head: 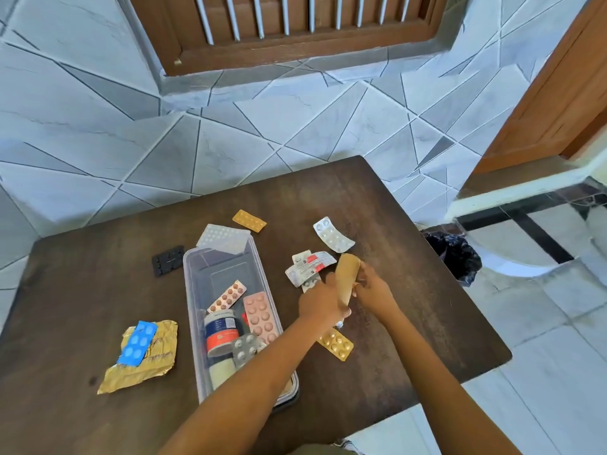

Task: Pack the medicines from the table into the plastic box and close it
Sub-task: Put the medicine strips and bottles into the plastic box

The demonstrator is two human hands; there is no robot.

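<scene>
Grey and white tiles with dark lines cover the wall behind a dark brown tabletop (410,290), and a wooden window frame (282,37) is above it. On the tabletop stands a clear plastic box (193,290), open, with no lid on it. Inside it lie a pink blister strip (261,318), a smaller copper-coloured strip (227,296), a silver strip (245,349) and a jar with a blue and red label (221,331).

Both hands are to the right of the box. The left hand (320,302) and the right hand (374,289) are closed together on a tan paper packet (345,280), which they hold above the tabletop. Just beyond them lie white strips with red print (307,266). A gold strip (336,344) lies under the left forearm.

Left of the box, a blue strip (138,343) rests on a gold foil sheet (141,362), and a black strip (168,260) lies near the far left corner of the box. A white strip (223,238) leans over the far rim of the box, and an orange strip (249,220) lies beyond it.
</scene>
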